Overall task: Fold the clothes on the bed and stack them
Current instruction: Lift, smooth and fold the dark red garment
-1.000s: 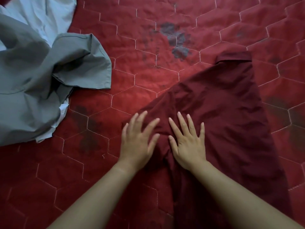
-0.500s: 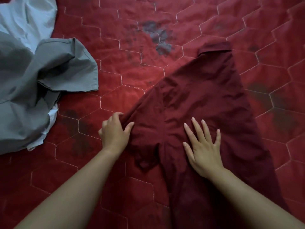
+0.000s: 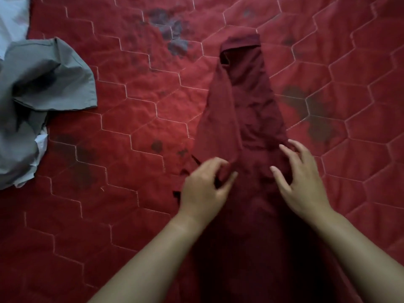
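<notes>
Maroon garment [image 3: 244,119] lies narrow on the bed [image 3: 131,119], left hand [image 3: 205,189] pinching its folded edge, right hand [image 3: 303,182] hovering, fingers spread.

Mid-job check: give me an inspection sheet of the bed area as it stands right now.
Surface: red quilt with hexagon stitching and dark blotches.
Job's things: maroon garment lies narrowed into a long strip, collar end away from the person; grey garment crumpled at the left edge, unfolded, over a white cloth.
Clutter: nothing seen.
Grippers: left hand pinches the maroon garment's left edge; right hand is open with spread fingers at its right edge; contact unclear.
Cables: nothing seen.
Surroundings: only the quilt fills the view; no stack seen.
</notes>
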The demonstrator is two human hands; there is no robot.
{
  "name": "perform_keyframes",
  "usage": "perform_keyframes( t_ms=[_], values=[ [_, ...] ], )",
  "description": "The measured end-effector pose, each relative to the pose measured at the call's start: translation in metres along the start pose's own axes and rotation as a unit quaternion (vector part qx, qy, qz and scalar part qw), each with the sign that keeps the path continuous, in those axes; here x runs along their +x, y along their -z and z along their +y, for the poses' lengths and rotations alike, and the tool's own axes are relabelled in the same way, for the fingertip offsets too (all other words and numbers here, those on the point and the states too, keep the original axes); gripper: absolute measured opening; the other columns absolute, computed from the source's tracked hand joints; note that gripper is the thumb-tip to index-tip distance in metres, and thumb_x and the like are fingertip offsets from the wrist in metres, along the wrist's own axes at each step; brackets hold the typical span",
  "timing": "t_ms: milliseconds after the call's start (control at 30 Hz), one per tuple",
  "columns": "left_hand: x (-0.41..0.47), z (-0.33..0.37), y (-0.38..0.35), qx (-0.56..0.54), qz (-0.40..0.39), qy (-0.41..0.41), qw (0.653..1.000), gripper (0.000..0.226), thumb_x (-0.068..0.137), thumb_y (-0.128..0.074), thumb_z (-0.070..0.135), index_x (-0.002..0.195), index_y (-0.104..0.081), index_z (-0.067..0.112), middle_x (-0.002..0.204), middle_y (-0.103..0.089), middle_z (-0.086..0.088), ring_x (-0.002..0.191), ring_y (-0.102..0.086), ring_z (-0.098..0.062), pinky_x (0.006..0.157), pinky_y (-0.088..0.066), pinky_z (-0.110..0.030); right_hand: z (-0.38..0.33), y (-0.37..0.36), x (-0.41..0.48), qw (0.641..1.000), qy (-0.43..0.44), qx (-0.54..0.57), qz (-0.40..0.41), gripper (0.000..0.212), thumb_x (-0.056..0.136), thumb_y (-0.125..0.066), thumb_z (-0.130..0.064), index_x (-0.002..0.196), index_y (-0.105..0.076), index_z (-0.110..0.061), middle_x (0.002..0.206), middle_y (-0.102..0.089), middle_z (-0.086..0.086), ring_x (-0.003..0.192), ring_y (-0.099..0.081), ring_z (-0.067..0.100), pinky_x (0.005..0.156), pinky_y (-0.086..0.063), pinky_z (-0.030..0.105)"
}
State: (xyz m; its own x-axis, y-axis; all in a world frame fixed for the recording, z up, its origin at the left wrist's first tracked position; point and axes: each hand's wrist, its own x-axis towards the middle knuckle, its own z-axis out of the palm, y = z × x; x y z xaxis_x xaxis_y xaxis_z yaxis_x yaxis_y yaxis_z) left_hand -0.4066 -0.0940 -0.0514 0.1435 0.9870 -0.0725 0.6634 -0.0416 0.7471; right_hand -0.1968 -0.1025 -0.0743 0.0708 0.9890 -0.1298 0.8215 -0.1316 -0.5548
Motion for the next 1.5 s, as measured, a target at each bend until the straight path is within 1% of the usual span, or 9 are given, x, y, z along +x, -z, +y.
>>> perform_keyframes(
  t_ms=[133, 267, 400, 633, 733, 833, 1067, 1333, 1500],
  values=[
    [-0.012, 0.017, -0.041, 0.046, -0.177, 0.03, 0.983, 0.032, 0.084, -0.059, 0.047, 0.112, -0.055, 0.032, 0.103, -0.057, 0.014, 0.093, -0.056, -0.003, 0.08, -0.049, -0.032, 0.018, 0.021, -0.004, 1.0, -0.003, 0.006, -0.007, 0.048, 0.087, -0.059, -0.023, 0.131, -0.047, -0.008, 0.139, -0.039, 0.009, 0.13, -0.037, 0.023, 0.11, -0.026, 0.035],
    [0.0, 0.007, -0.032, 0.049, -0.062, 0.021, 0.997, 0.02, 0.086, -0.061, 0.031, 0.104, -0.061, 0.023, 0.103, -0.059, 0.007, 0.095, -0.058, -0.012, 0.081, -0.049, -0.035, 0.016, 0.019, 0.006, 0.999, 0.021, 0.013, -0.026, 0.045, 0.087, -0.06, -0.021, 0.128, -0.051, -0.006, 0.135, -0.043, 0.012, 0.126, -0.041, 0.026, 0.107, -0.027, 0.028],
    [0.009, -0.022, -0.017, 0.14, 0.058, 0.112, 0.982, 0.026, 0.083, -0.064, 0.028, 0.109, -0.061, 0.023, 0.116, -0.053, 0.0, 0.107, -0.051, -0.022, 0.089, -0.045, -0.04, -0.002, -0.011, 0.019, 0.995, 0.067, -0.032, -0.062, 0.047, 0.087, -0.061, -0.028, 0.13, -0.051, -0.011, 0.136, -0.043, 0.01, 0.125, -0.042, 0.026, 0.099, -0.038, 0.042],
    [0.005, -0.052, -0.027, 0.034, 0.002, 0.252, 0.967, 0.045, 0.088, -0.06, 0.029, 0.13, -0.045, 0.023, 0.118, -0.062, -0.004, 0.108, -0.059, -0.022, 0.089, -0.045, -0.031, 0.005, -0.044, 0.039, 0.988, 0.034, -0.112, -0.096, 0.058, 0.09, -0.056, -0.034, 0.142, -0.036, -0.019, 0.12, -0.044, 0.011, 0.106, -0.048, 0.026, 0.087, -0.043, 0.04],
    [0.008, -0.051, -0.028, 0.061, 0.01, 0.222, 0.973, 0.043, 0.087, -0.061, 0.028, 0.126, -0.047, 0.019, 0.116, -0.062, -0.004, 0.107, -0.059, -0.023, 0.088, -0.045, -0.031, 0.01, -0.04, 0.043, 0.99, 0.065, -0.105, -0.075, 0.057, 0.086, -0.062, -0.026, 0.139, -0.042, -0.018, 0.116, -0.047, 0.012, 0.1, -0.051, 0.03, 0.081, -0.043, 0.042],
    [0.039, -0.047, -0.024, 0.107, 0.021, 0.167, 0.98, 0.053, 0.085, -0.06, 0.037, 0.132, -0.044, 0.018, 0.12, -0.052, -0.006, 0.111, -0.052, -0.024, 0.094, -0.043, -0.035, 0.007, -0.036, 0.065, 0.99, 0.085, -0.108, -0.01, 0.056, 0.082, -0.065, -0.032, 0.135, -0.047, -0.026, 0.134, -0.041, 0.014, 0.119, -0.04, 0.033, 0.089, -0.036, 0.048],
    [0.135, -0.046, -0.035, 0.116, -0.073, 0.08, 0.987, 0.056, 0.091, -0.055, 0.018, 0.142, -0.033, 0.028, 0.125, -0.055, -0.01, 0.114, -0.053, -0.026, 0.096, -0.042, -0.038, 0.006, -0.064, 0.122, 0.966, 0.141, -0.206, -0.062, 0.052, 0.093, -0.035, -0.05, 0.143, -0.026, -0.04, 0.157, -0.013, 0.003, 0.143, -0.011, 0.025, 0.109, -0.01, 0.054],
    [0.189, -0.04, -0.019, 0.257, 0.057, 0.066, 0.963, 0.049, 0.092, -0.051, 0.033, 0.139, -0.039, 0.027, 0.128, -0.043, -0.012, 0.115, -0.042, -0.03, 0.093, -0.039, -0.047, -0.004, -0.043, 0.199, 0.985, 0.094, -0.141, -0.035, 0.052, 0.093, -0.04, -0.045, 0.143, -0.029, -0.033, 0.157, -0.007, 0.0, 0.143, -0.006, 0.024, 0.109, -0.009, 0.057],
    [0.079, -0.033, -0.025, 0.248, -0.012, 0.045, 0.968, 0.048, 0.088, -0.056, 0.035, 0.134, -0.045, 0.03, 0.139, -0.038, -0.007, 0.127, -0.037, -0.025, 0.101, -0.031, -0.048, 0.017, -0.019, 0.096, 0.997, 0.043, -0.059, -0.003, 0.057, 0.085, -0.059, -0.037, 0.138, -0.04, -0.027, 0.149, -0.021, 0.008, 0.136, -0.022, 0.028, 0.103, -0.028, 0.052]
  ],
)
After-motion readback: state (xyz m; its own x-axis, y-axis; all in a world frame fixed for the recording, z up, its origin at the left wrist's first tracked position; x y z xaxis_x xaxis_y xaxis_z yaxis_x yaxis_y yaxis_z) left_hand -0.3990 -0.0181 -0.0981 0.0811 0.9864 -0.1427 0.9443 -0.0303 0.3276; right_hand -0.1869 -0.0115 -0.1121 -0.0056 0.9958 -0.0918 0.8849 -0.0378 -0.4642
